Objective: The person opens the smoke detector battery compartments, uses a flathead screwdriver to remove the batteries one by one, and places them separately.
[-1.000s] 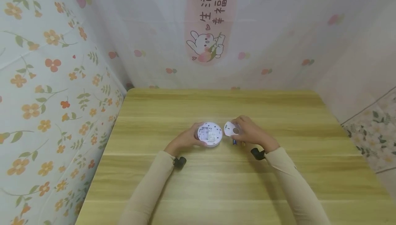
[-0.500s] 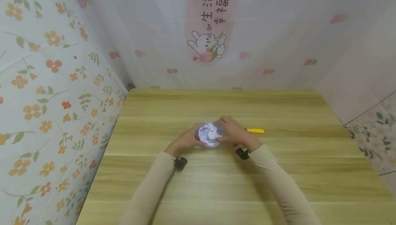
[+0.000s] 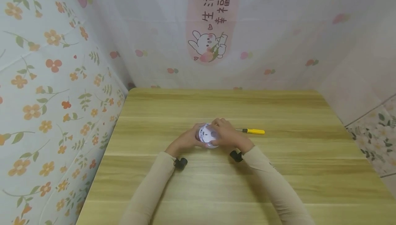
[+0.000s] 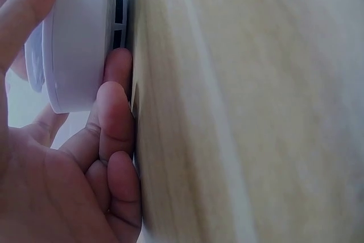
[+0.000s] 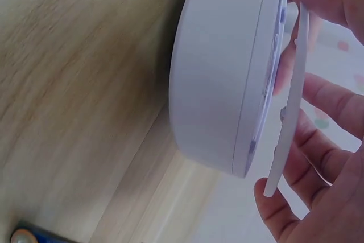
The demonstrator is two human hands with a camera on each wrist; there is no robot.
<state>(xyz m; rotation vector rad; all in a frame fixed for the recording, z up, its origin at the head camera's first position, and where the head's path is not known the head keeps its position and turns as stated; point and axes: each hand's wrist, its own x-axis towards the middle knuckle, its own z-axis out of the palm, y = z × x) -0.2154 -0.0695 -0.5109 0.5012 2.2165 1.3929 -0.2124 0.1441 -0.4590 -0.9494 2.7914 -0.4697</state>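
Note:
In the head view my left hand (image 3: 186, 138) grips the left side of a round white device (image 5: 216, 78), which looks like a smoke alarm, low over the wooden table. Its back faces up. The left wrist view has its white side wall (image 4: 82, 44), dark slots underneath and curled fingers (image 4: 116, 118) beneath its lower edge. My right hand (image 3: 226, 135) pinches a thin white cover (image 5: 293, 101) by its edges. In the right wrist view the cover is tilted over the device's back, with a narrow gap between them. The hands partly hide both parts.
A screwdriver (image 3: 255, 131) with a yellow handle lies on the table (image 3: 191, 190) right of my hands. A blue battery (image 5: 34, 236) shows at the lower left corner of the right wrist view. Floral cloth (image 3: 148, 35) hangs behind and to the left.
My right hand has carried the cover leftward from beside the device to over its back. This uncovers the screwdriver. My left hand has stayed on the device.

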